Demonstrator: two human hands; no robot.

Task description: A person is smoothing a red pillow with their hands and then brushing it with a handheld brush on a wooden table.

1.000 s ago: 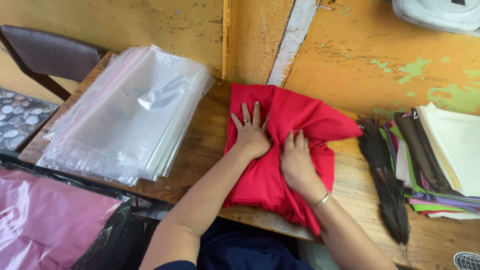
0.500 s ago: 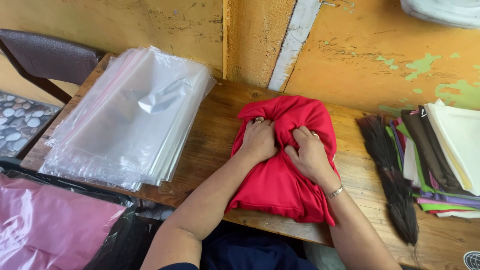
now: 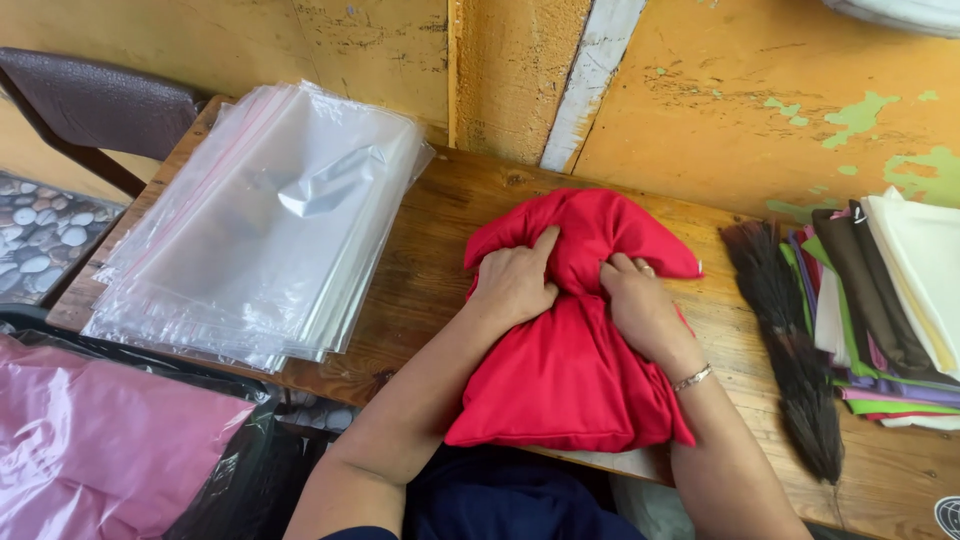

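Observation:
A red cloth (image 3: 570, 370) lies bunched on the wooden table (image 3: 430, 260), its near part hanging over the front edge. My left hand (image 3: 515, 280) presses and grips the cloth's upper left fold. Close beside it, my right hand (image 3: 640, 305) clutches a gathered fold of the same cloth; a thin bracelet sits on that wrist. The far part of the cloth bulges up behind both hands.
A thick stack of clear plastic bags (image 3: 265, 230) covers the table's left side. A dark bristle brush (image 3: 790, 340) and a pile of folded cloths in several colours (image 3: 880, 300) lie at right. A pink plastic sheet (image 3: 100, 440) sits lower left, a dark chair (image 3: 90, 110) upper left.
Both hands went from lying flat on the spread red cloth to gripping it, and the cloth is now gathered into a tighter bundle. The view has shifted slightly.

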